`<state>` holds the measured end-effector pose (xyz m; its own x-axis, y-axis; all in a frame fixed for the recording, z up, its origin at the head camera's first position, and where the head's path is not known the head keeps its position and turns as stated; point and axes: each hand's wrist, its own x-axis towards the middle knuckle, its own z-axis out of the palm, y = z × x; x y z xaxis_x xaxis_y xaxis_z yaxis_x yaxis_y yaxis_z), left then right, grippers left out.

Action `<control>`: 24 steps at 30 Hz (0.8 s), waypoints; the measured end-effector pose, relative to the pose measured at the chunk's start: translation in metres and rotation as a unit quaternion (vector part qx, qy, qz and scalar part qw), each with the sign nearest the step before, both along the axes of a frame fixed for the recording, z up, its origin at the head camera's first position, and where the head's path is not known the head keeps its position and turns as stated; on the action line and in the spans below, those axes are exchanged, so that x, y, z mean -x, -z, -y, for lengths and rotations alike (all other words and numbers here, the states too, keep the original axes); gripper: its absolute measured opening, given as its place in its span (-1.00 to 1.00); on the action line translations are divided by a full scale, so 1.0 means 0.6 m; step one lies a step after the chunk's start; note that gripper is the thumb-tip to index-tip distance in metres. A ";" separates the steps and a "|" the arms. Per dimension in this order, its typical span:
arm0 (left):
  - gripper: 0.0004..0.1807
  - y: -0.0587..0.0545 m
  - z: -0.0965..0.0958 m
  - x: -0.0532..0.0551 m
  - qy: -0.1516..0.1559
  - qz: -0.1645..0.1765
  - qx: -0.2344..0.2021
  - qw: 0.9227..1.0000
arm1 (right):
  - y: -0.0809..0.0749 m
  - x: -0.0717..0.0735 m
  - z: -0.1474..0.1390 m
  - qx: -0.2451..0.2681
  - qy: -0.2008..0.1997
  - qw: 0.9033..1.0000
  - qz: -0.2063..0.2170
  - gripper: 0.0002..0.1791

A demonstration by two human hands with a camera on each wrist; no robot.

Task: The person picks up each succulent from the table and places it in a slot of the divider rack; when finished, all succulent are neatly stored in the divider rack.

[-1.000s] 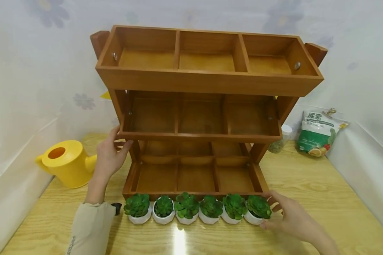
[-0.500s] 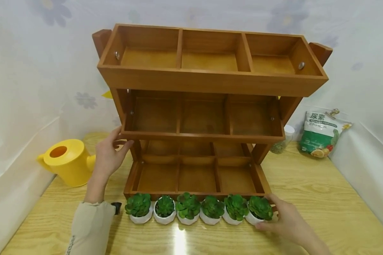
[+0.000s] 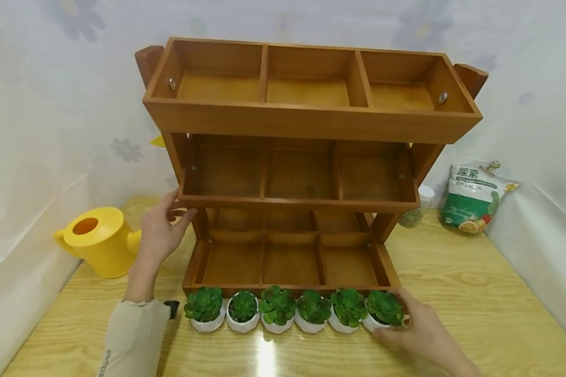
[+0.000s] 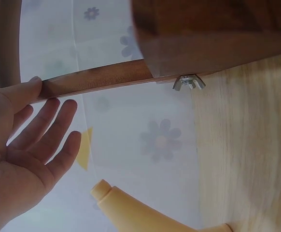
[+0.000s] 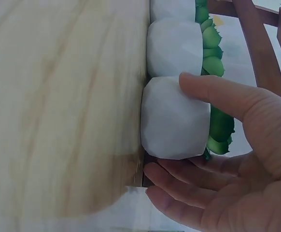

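A three-tier wooden plant stand (image 3: 311, 119) stands in the middle of the head view, each tier divided into compartments. My left hand (image 3: 162, 230) holds its left upright below the middle tier; in the left wrist view the thumb (image 4: 27, 92) lies on one side of the wooden bar (image 4: 97, 79), fingers across from it. A row of several green succulents in white pots lines the stand's front edge. At the row's right end, my right hand (image 3: 420, 327) grips the last potted succulent (image 3: 382, 309). Its thumb presses the white pot (image 5: 174, 121), and its fingers curve around the side.
A yellow watering can (image 3: 104, 241) stands left of the stand, close to my left forearm. At the back right are a clear jar with a white lid (image 3: 417, 207) and a clipped green-and-white bag (image 3: 471, 201). White sheeting (image 3: 523, 131) borders the wood-grain table (image 3: 457, 277).
My right hand has closed in on the rightmost pot, its thumb moving left onto the front. The left hand stays at the upright, and the pots keep their places.
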<state>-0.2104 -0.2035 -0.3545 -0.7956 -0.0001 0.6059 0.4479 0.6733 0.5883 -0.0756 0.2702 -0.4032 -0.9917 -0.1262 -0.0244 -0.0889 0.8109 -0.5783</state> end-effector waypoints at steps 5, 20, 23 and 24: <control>-0.46 0.002 0.000 0.001 0.003 -0.002 0.001 1.000 | -0.001 0.000 0.000 -0.004 0.015 1.000 0.018 -0.09; -0.48 0.002 0.001 0.006 0.003 -0.018 0.007 1.000 | -0.012 -0.001 -0.022 0.003 -0.021 1.000 0.011 -0.17; -0.49 0.003 0.001 0.005 0.001 -0.019 0.010 1.000 | -0.021 -0.001 -0.028 0.018 -0.013 0.999 0.026 -0.19; -0.49 0.003 0.000 0.004 0.000 -0.018 0.010 1.000 | -0.025 0.000 -0.029 0.024 -0.012 0.999 0.027 -0.19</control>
<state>-0.2129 -0.2036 -0.3561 -0.7739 0.0126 0.6332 0.4679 0.6851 0.5582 -0.0754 0.2878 -0.3885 -0.9859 -0.1518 -0.0703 -0.0757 0.7798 -0.6214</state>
